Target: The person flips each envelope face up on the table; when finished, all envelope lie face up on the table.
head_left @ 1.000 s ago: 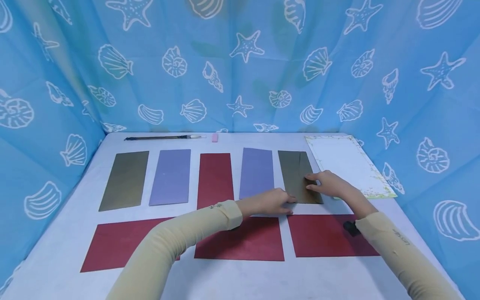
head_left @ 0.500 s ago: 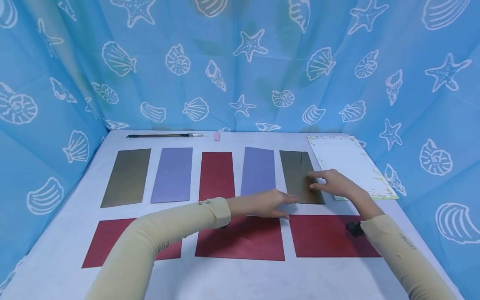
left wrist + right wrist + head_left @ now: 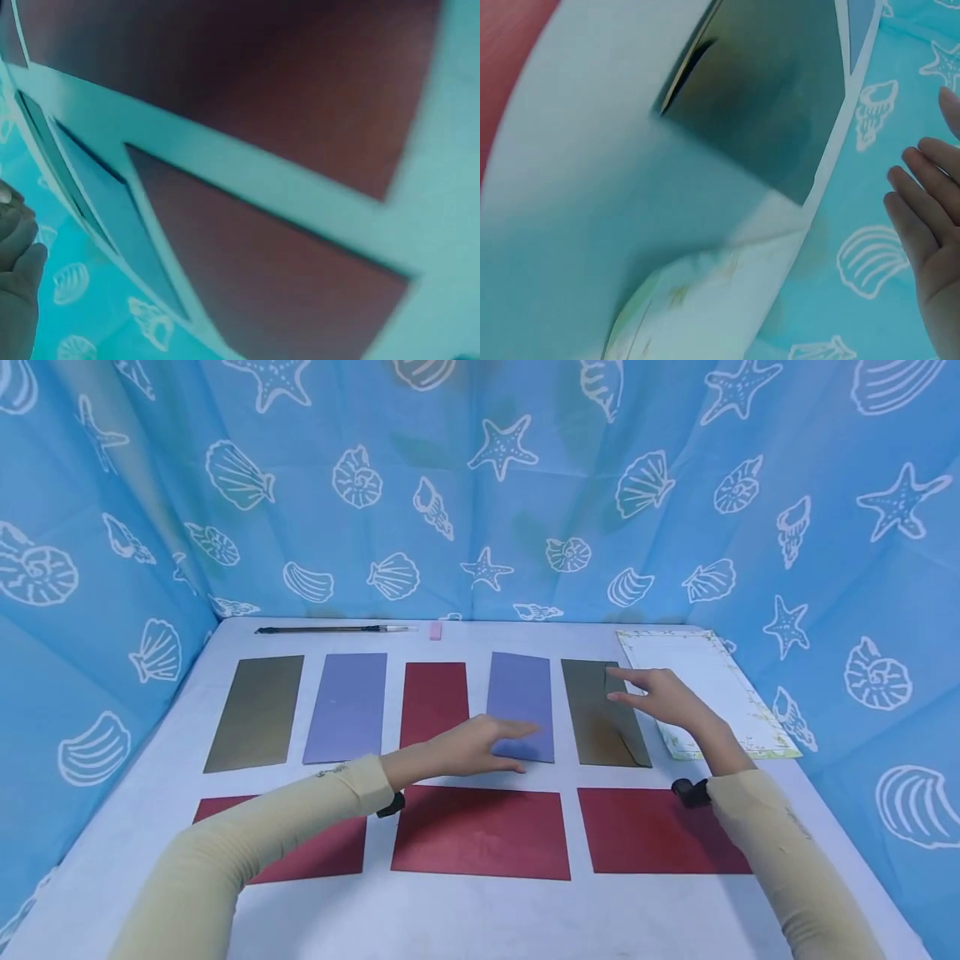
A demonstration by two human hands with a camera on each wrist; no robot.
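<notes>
My left hand [image 3: 483, 746] is open above the right purple envelope [image 3: 521, 685], thumb and fingers spread, holding nothing. My right hand [image 3: 666, 697] reaches over the right edge of a brown envelope [image 3: 588, 718], its fingers extended and thumb apart. A flap line runs down that envelope's right side. In the right wrist view, the brown envelope [image 3: 757, 112] has a slightly lifted edge at one end, and the right hand [image 3: 934, 232] shows straight fingers. Red rectangular envelopes appear below the left hand [image 3: 16, 270] in the left wrist view.
Beside the brown envelope lies white paper with a floral border [image 3: 697, 685]. Another brown envelope [image 3: 255, 714], a purple one [image 3: 345, 710] and a red one [image 3: 435, 693] share the back row. Red ones [image 3: 487, 839] line the front. A brush [image 3: 330, 629] and pink eraser [image 3: 435, 630] lie behind.
My left hand has left the lower edge of the brown envelope and moved left over the purple one. My right hand has shifted up along the brown envelope's right edge.
</notes>
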